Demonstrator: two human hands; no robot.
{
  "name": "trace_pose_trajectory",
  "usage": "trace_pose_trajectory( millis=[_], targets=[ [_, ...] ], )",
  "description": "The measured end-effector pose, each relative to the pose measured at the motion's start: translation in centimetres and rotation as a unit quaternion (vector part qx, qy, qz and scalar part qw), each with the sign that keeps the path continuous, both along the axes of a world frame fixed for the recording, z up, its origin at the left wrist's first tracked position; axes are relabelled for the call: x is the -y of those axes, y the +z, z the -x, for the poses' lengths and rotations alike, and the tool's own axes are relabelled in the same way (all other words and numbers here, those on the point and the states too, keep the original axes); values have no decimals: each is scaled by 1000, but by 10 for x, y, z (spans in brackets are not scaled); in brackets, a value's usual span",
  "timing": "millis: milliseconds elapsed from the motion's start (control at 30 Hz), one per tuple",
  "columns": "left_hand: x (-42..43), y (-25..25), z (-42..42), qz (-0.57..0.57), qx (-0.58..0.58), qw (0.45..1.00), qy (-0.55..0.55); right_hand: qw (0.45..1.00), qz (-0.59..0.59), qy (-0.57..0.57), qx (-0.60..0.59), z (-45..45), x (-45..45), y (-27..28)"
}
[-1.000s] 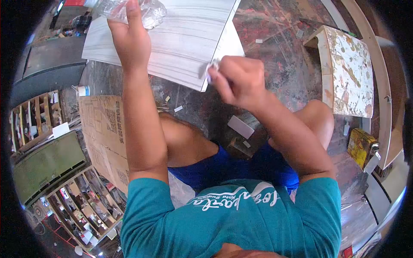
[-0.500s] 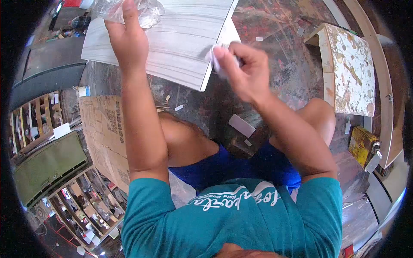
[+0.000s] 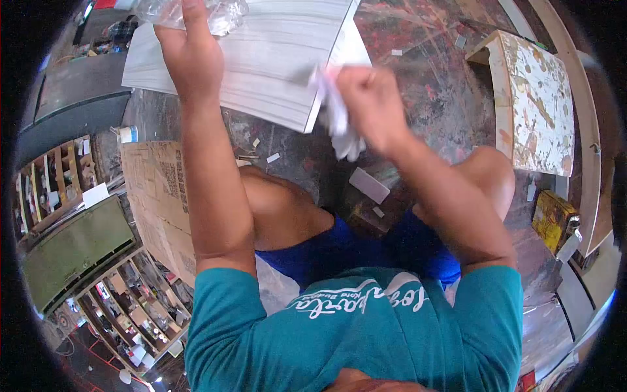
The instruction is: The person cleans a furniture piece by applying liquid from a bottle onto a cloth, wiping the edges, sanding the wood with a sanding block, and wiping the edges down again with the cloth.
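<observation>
My left hand (image 3: 191, 62) is at the top left, thumb up, closed on a crumpled clear plastic bag (image 3: 225, 16). Beneath it lies a white panel (image 3: 274, 62) with grey wood-grain streaks. My right hand (image 3: 373, 104) grips a bunched white cloth (image 3: 336, 114) at the panel's right edge. Loose cloth hangs down below my fist, and motion blurs it. Whether the cloth presses on the panel's face or only its edge, I cannot tell.
A grey-white block (image 3: 369, 185) lies on the dark floor between my legs. Flattened cardboard (image 3: 153, 196) is at the left. On the right stand a paint-splattered white stand (image 3: 539, 98) and a yellow can (image 3: 554, 221). A small white tub (image 3: 128, 134) sits near the cardboard.
My right hand has turned over at the panel edge, and more of the white cloth now hangs below it. My left hand stays nearly in place with the plastic bag.
</observation>
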State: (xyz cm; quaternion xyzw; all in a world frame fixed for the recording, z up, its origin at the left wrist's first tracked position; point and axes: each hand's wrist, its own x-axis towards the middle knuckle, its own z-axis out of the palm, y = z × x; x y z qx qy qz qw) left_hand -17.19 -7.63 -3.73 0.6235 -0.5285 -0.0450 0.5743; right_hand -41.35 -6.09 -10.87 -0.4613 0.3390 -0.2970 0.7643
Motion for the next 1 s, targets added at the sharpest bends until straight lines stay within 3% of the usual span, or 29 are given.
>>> trace_pose_trajectory(
  millis=[100, 167, 200, 300, 333, 433, 500, 567, 633, 733, 833, 900, 933, 1000],
  targets=[
    [2, -2, -2, 8, -25, 1000, -1, 999, -26, -20, 33, -9, 2, -9],
    [1, 1, 2, 6, -2, 1000, 7, 998, 60, 9, 35, -8, -32, -16],
    [0, 2, 4, 2, 9, 1000, 12, 989, 82, 21, 119, -15, -34, -12],
    [-1, 0, 9, 2, -31, 999, -22, 999, 47, -8, 2, -6, -7, -2],
    [-2, -1, 9, -4, -33, 999, -22, 998, -2, -23, 62, -16, 8, -9],
    [2, 3, 4, -1, -22, 1000, -14, 998, 49, 30, -40, -9, -19, -7],
    [1, 2, 7, 5, -7, 1000, 5, 987, 9, 17, 158, -15, -44, -9],
    [1, 3, 10, 5, 0, 1000, -17, 999, 30, 31, 4, -4, -26, -10],
    [-3, 1, 10, 4, 3, 1000, -21, 993, -98, -41, 54, -9, 3, 9],
    [4, 2, 10, 20, -9, 1000, -13, 1000, -1, 17, -26, -5, -20, -6],
    [0, 4, 16, 7, -31, 999, -1, 995, -39, 5, 92, -6, -50, -2],
    [-2, 6, 21, -2, -28, 1000, 9, 998, -18, 28, 56, 1, -33, -2],
    [-3, 6, 20, -8, -21, 1000, 9, 995, 70, -1, 66, -2, -29, -10],
    [-2, 6, 17, -11, -6, 1000, 8, 997, 52, -23, 52, -1, -17, -4]
  ],
)
